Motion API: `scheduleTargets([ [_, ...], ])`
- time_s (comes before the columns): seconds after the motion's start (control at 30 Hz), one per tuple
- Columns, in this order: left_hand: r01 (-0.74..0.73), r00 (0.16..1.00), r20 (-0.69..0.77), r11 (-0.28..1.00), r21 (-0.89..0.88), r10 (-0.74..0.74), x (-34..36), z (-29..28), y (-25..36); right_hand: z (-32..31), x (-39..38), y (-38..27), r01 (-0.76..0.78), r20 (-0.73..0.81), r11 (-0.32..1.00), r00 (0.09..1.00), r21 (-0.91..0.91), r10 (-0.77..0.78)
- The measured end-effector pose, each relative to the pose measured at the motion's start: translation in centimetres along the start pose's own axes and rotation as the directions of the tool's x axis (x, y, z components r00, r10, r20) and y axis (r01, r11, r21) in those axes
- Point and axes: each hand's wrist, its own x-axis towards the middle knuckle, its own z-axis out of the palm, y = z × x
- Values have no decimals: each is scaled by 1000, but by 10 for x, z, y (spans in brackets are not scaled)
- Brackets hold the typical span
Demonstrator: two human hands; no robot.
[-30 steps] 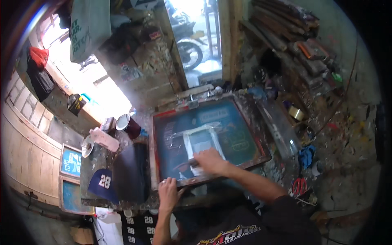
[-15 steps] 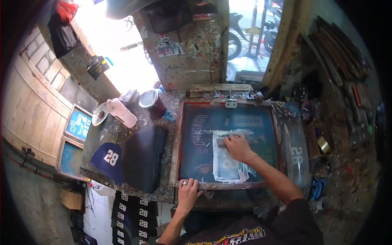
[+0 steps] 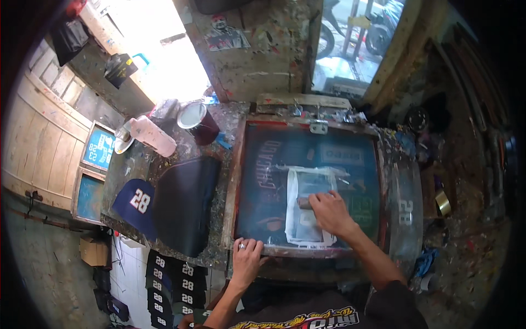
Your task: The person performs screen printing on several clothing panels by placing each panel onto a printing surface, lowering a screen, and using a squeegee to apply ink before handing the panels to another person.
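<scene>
My right hand [image 3: 330, 213] grips a small squeegee [image 3: 304, 203] and presses it on the blue mesh of a screen-printing frame [image 3: 234, 192]. White ink [image 3: 292, 219] makes a smeared rectangle around the squeegee, with a number stencil partly hidden beneath my hand. At the frame's front left corner, the fingers of my left hand [image 3: 247, 257] lie curled over the wooden edge. The screen lies flat on the bench, held at its far side by a metal hinge [image 3: 319, 127]. What is under the mesh cannot be made out.
Left of the frame are a stack of dark fabric pieces [image 3: 186, 203], a navy printed piece [image 3: 134, 204], a dark ink pot [image 3: 200, 129] and a pinkish bottle [image 3: 154, 137]. Printed black pieces [image 3: 187, 285] lie below. Two small screens [image 3: 90, 192] lean at far left.
My right hand has drawn the squeegee toward me across the inked area. My left hand still holds the frame's corner. The whole view has shifted slightly.
</scene>
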Motion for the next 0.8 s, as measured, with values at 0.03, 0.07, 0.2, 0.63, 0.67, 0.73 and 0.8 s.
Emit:
scheduleTargets([
  [0.03, 5, 1000, 8, 1000, -7, -4, 0, -3, -1, -2, -12, -13, 9, 29, 1000, 1000, 27, -10],
  [0.07, 8, 1000, 17, 1000, -15, -7, -1, -5, -2, 5, -26, -26, 10, 30, 999, 999, 39, -11],
  [0.2, 6, 998, -62, 1000, -3, -7, -2, -10, 0, 6, -66, -65, 39, 115, 999, 993, 25, -41],
  [0.63, -268, 928, -256, 962, 51, 271, 72, -169, 16, -138, -41, -94, -227, -615, 957, 785, -181, 70],
  [0.67, -215, 924, -312, 975, 47, 219, 82, -182, 18, -155, -25, -87, -205, -639, 961, 768, -187, 40],
  [0.73, -121, 699, -710, 993, 4, 87, 92, -179, 26, -191, 15, -83, -204, -647, 960, 761, -189, 34],
  [0.8, -61, 470, -883, 998, -22, 9, 95, -125, 24, -230, 43, -84, -304, -542, 932, 826, -196, 155],
])
